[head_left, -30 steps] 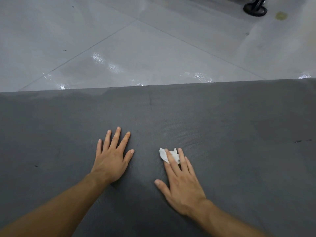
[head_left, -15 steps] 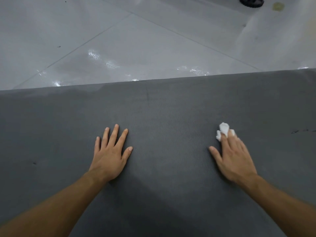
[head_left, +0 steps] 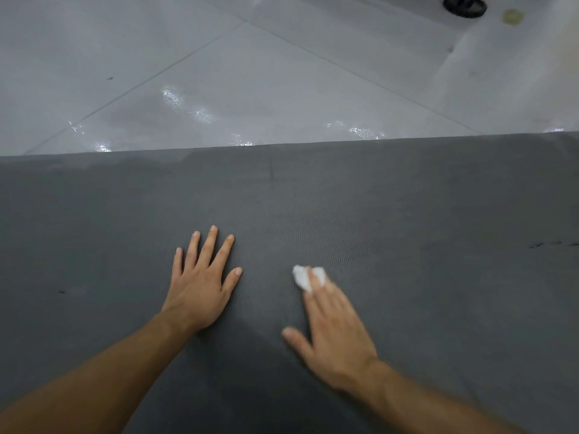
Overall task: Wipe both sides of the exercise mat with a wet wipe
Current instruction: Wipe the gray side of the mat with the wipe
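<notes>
Left hand (head_left: 200, 286), splayed flat, anchors the exercise mat (head_left: 407, 214) so the right hand (head_left: 336, 335), at three o'clock, presses the wet wipe (head_left: 300, 276) under straight fingers.

Glossy grey tiled floor (head_left: 282, 73) with wet glints; black base (head_left: 465, 6) at far edge.

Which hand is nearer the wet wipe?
Right. The right hand presses down on the wet wipe; the left hand lies flat on the mat, apart to the wipe's left.
</notes>
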`<state>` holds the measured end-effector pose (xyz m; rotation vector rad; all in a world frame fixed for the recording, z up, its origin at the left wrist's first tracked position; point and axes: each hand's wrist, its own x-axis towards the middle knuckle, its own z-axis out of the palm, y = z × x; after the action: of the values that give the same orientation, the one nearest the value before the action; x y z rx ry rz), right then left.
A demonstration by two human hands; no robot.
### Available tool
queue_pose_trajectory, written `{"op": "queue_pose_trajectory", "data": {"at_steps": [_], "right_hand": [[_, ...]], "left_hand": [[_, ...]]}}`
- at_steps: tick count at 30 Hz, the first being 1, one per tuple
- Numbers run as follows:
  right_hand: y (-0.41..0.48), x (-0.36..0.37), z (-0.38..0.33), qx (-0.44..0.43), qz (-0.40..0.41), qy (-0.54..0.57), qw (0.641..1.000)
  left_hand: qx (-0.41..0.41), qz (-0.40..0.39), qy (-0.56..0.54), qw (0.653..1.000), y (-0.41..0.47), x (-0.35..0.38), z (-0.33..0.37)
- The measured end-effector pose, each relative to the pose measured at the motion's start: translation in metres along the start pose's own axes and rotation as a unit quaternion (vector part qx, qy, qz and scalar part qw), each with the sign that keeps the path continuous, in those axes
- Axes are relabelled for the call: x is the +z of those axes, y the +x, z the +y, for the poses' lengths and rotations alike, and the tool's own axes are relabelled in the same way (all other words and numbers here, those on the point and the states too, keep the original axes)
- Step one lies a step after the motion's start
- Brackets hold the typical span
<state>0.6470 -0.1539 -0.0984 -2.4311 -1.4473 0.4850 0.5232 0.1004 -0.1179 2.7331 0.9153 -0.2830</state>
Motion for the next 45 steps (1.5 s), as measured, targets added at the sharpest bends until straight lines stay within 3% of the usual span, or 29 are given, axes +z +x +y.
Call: {"op": "queue_pose_trajectory", "data": {"at_steps": [5, 10, 13, 18, 20, 23, 30, 37, 40, 45], "right_hand": [[-0.033, 0.030, -0.038, -0.127, -0.055, -0.068, 0.988], [-0.028, 0.008, 0.013, -0.089, -0.027, -0.071, 0.993], [-0.022, -0.012, 0.058, -0.024, -0.010, -0.111, 0.994], [-0.022, -0.036, 0.129, 0.175, 0.035, -0.123, 0.976], [-0.022, -0.041, 0.134, 0.200, 0.045, -0.107, 0.973], [-0.023, -0.037, 0.115, 0.178, 0.052, -0.074, 0.980], [-0.056, -0.004, 0.042, -0.012, -0.034, -0.081, 0.996], [-0.055, -0.007, 0.048, -0.062, -0.053, -0.146, 0.986], [-0.043, -0.014, 0.059, -0.058, -0.050, -0.140, 0.987], [-0.009, -0.034, 0.102, 0.064, -0.007, -0.145, 0.987]], "left_hand": [[0.001, -0.006, 0.002, 1.000, 0.001, -0.001, -0.001], [0.011, -0.009, 0.001, 1.000, 0.001, -0.003, -0.004], [0.017, -0.010, 0.002, 1.000, -0.001, -0.002, -0.006], [0.020, -0.015, 0.005, 1.000, -0.006, -0.003, -0.008], [0.019, -0.014, 0.006, 1.000, -0.009, -0.002, -0.009], [0.013, -0.003, 0.005, 1.000, -0.013, 0.003, -0.010], [0.007, 0.005, 0.010, 1.000, -0.014, 0.006, -0.011], [0.008, 0.010, 0.008, 1.000, -0.015, 0.007, -0.010], [0.008, 0.006, 0.005, 1.000, -0.014, 0.007, -0.010], [-0.001, 0.003, -0.001, 1.000, -0.015, 0.003, -0.006]]}}
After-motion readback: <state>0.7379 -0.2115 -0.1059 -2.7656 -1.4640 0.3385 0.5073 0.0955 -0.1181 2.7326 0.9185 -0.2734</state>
